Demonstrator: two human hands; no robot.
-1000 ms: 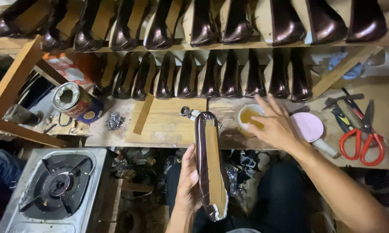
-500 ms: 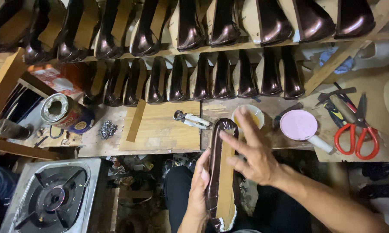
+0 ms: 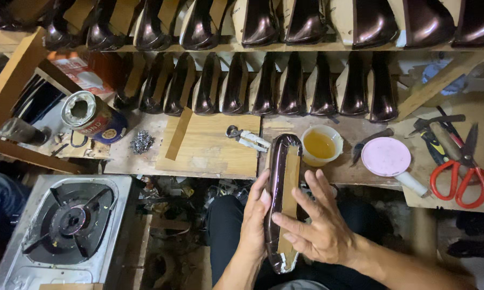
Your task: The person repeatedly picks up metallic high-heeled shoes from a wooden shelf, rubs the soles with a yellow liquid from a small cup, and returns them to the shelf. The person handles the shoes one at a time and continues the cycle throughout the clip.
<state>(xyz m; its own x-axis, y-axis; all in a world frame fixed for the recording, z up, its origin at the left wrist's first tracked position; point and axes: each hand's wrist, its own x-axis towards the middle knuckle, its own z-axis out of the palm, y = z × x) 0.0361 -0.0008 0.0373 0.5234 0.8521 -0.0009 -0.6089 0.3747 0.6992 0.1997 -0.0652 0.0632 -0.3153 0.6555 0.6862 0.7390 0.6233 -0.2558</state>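
While the dark brown shoe piece (image 3: 282,198) is held lengthwise over the lap, sole side up, its tan strip (image 3: 290,198) faces the camera, presumably so the strip can be pressed flat. Left hand (image 3: 255,215) cups the piece's left edge from beneath, fingers curled round it in a steady grip. Right hand (image 3: 320,220) lies open and spread, fingertips (image 3: 278,219) pressing on the tan strip from the right; it grips nothing. The piece thus sits between both hands, touching each, its far tip reaching the counter (image 3: 209,161) edge.

Relative to the shoe piece:
- just beyond its far tip, right: small cup of amber liquid (image 3: 321,145), probably adhesive, kept close for reach.
- just beyond its far tip, left: pincers (image 3: 246,137) lying on a pale wooden board (image 3: 215,145).
- farther right: pink round lid (image 3: 386,157), then red-handled scissors (image 3: 459,180) among other hand tools.
- farther left: heap of small nails (image 3: 141,142), an open tin can (image 3: 88,115) lying tilted.
- near left, below counter level: single-burner gas stove (image 3: 67,225).
- beyond, at the back: two shelf rows of matching dark shoe pieces (image 3: 285,86) stood on edge, side by side.
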